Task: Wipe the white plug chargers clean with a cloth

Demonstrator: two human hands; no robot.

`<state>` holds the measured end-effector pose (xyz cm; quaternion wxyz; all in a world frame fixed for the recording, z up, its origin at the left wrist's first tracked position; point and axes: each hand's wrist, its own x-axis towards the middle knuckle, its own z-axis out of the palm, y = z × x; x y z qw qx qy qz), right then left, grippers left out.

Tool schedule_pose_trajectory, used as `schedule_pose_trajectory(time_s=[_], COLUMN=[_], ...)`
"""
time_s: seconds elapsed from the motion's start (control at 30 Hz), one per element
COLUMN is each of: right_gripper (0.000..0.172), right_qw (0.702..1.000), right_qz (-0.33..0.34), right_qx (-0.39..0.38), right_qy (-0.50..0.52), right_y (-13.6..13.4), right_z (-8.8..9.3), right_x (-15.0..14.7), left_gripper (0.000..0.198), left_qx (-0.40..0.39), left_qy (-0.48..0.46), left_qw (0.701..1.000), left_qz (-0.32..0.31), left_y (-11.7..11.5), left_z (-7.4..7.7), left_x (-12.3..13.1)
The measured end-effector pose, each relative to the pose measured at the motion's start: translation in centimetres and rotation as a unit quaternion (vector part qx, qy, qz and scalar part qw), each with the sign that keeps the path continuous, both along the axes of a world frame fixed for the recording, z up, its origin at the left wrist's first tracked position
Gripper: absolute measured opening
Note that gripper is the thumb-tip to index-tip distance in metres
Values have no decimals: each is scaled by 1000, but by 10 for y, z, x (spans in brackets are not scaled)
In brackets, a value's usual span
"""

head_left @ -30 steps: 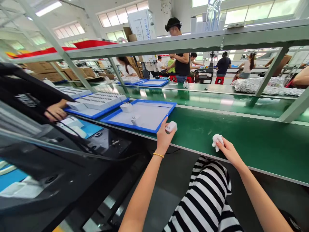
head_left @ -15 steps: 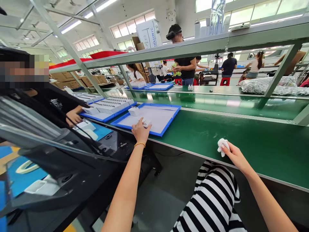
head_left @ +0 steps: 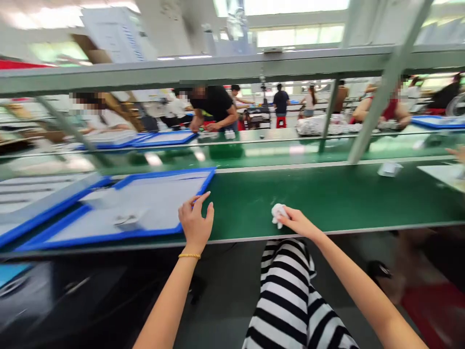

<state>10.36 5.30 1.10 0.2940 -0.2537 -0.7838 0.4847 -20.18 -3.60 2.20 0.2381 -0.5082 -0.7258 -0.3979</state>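
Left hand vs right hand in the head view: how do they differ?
The left hand is open and holds nothing, while the right hand is closed on a white wad. The left hand sits at the corner of the blue tray, with its fingertips over the rim, and the right hand is on the bare green belt, apart from the tray. The left wrist wears a gold bracelet; the right wrist is bare. Both hands are near the belt's front edge.

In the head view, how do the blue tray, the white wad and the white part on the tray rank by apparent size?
Largest: blue tray, by far.
Then: white wad and white part look about alike; motion blur makes ranking them unsure.
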Motion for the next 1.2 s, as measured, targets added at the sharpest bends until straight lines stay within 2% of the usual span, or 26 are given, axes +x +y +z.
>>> schedule_pose_trajectory(time_s=[0.07,0.13,0.2,0.3,0.37,0.4,0.43,0.57,0.63,0.73,0.93,1.07,1.2], right_gripper=[40,40,38,36,40,42,45,40,38,39,31,27,24], right_qw=[999,999,999,974,923,878,848,761,736,717,696,703,739], right_qz=[48,47,-33,-219,-361,-444,-493,-613,-641,-656,-671,-670,-644], right_qx=[-5,1,18,16,-46,-89,-101,-121,-127,-141,-154,-139,-104], right_qy=[-13,-22,-13,49,122,154,166,175,178,187,204,193,167], right_y=[5,17,37,80,113,130,145,190,202,213,229,231,221], right_z=[3,4,3,2,3,5,8,22,25,25,18,19,21], right_x=[4,12,27,62,93,110,129,206,237,267,287,286,274], left_gripper=[32,29,27,27,27,28,28,29,28,29,27,27,27], left_qx=[-37,-78,-111,-142,-155,-160,-162,-141,-133,-125,-94,-93,-94], left_qy=[30,59,76,69,52,44,37,27,28,29,22,10,1], left_qw=[993,981,969,958,954,953,952,953,953,954,958,956,955], left_qz=[-107,-170,-208,-239,-251,-255,-259,-266,-270,-272,-270,-278,-281], left_y=[14,23,28,36,41,44,45,48,47,46,42,42,42], left_z=[-4,-9,-12,-18,-22,-25,-27,-37,-39,-38,-35,-34,-34], left_x=[44,85,119,152,161,163,164,162,161,162,164,164,165])
